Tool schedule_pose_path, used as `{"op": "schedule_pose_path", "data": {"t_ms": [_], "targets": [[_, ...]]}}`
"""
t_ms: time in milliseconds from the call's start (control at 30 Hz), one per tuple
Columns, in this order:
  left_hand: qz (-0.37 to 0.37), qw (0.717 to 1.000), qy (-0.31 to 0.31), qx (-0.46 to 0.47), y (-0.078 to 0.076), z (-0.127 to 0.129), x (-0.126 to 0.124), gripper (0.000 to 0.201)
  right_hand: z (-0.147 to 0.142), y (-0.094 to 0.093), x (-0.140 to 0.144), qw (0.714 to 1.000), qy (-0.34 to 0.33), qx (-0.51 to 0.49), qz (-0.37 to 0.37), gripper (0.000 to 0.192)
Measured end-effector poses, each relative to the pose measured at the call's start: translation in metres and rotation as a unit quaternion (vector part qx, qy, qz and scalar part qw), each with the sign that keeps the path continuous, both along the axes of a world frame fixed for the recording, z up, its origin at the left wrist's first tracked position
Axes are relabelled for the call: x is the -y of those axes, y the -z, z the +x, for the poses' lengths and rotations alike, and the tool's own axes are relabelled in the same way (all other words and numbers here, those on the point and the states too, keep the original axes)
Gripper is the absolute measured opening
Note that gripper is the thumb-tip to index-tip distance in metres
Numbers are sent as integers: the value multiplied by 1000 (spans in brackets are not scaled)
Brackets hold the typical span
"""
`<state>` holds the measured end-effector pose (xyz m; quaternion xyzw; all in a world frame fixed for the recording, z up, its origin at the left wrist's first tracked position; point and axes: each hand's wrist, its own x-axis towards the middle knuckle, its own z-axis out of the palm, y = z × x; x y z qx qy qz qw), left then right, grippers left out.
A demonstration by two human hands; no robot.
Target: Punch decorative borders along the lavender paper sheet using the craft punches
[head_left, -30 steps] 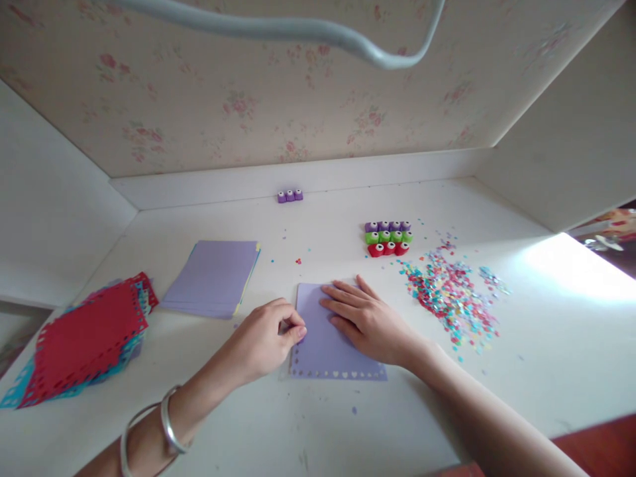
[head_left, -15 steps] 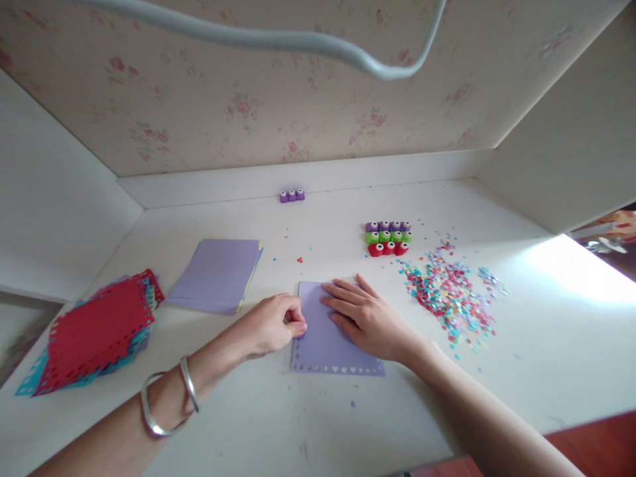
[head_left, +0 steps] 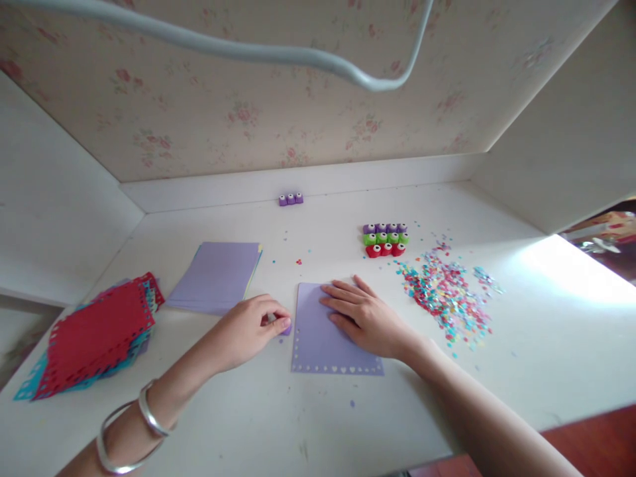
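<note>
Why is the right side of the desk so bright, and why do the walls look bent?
In the head view, light from the right washes out a patch of the white desk, hiding its surface. The wide lens bows the back wall and side panels. The left hand and right hand on the purple sheet stay reasonably sharp.

We face a white desktop boxed in by white side panels and a pale wallpapered back wall with faded pink flowers, daylight pooling bright on the desk's right edge.
</note>
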<state>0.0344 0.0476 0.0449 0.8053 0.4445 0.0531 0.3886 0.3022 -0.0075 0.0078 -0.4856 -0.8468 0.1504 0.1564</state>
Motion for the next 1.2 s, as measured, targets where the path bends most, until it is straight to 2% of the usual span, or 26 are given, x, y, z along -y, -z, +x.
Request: {"op": "schedule_pose_path", "data": {"t_ms": [100,200,367,467,567,667,767,867,967,1000,1033,1067,1133,1200], "targets": [[38,999,-18,24,8,-13,3,30,0,1,0,1000,-3,-8,5,35],[82,994,-38,58,21,-22,11,25,2,1,-1,1000,-1,-11,5,35],[154,980,-75,101,40,-22,27,33,-4,-6,2,999,0,-34,11,36],[175,972,-83,130,42,-14,34,48,-21,-18,6,994,11,-106,11,39],[232,960,-61,145,39,-6,39,48,-45,-26,9,986,-2,-167,-19,40],[269,952,-56,136,39,-4,40,44,-63,-29,9,984,-32,-168,-38,31],[282,949,-75,123,41,-8,40,43,-68,-33,4,986,-36,-153,-56,25],[295,944,-85,121,42,-12,40,40,-52,-42,-14,985,36,-160,-54,21],[320,940,-40,110,41,-14,44,28,-8,-53,-51,967,180,-177,-23,24],[327,939,-23,104,40,-14,45,25,12,-56,-66,952,261,-162,-13,26],[331,939,-10,97,39,-15,46,23,34,-58,-82,924,359,-131,-5,31],[332,939,-2,92,38,-15,47,23,56,-60,-97,907,407,-109,3,38],[339,937,3,87,36,-16,49,23,97,-62,-123,882,466,-74,13,44],[346,934,2,88,34,-16,49,23,127,-61,-140,863,505,-30,10,40]]}}
